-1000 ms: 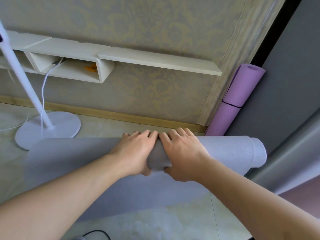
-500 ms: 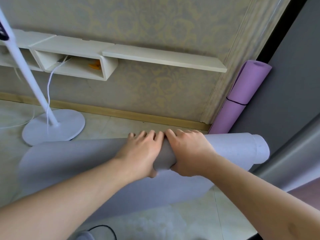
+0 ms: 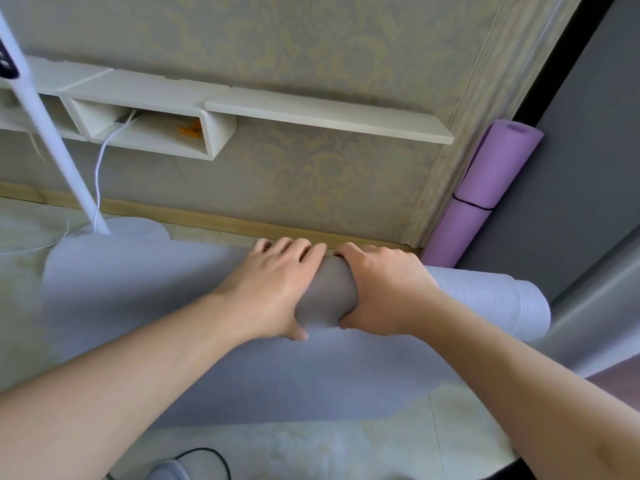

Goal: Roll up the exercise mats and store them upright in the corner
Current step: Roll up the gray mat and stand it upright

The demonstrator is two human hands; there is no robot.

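A pale grey exercise mat point(image 3: 485, 299) lies across the floor as a thick roll, its open end at the right, with a flap of flat mat toward me. My left hand point(image 3: 277, 289) and my right hand point(image 3: 384, 289) sit side by side on the middle of the roll. Both have fingers curved over its top and thumbs underneath, gripping it. A purple mat point(image 3: 485, 192), rolled and bound with a dark strap, stands upright in the corner beyond the roll's right end.
A white floor lamp pole point(image 3: 59, 143) rises from a round base partly hidden behind the grey mat at left. A white wall shelf point(image 3: 311, 112) with cubbies runs along the patterned wall. A grey panel point(image 3: 571, 202) bounds the right side. A dark cable point(image 3: 204, 455) lies near me.
The grey roll has moved away from me toward the wall, now covering part of the lamp base. Both hands stayed on its middle, and the view shifted slightly.
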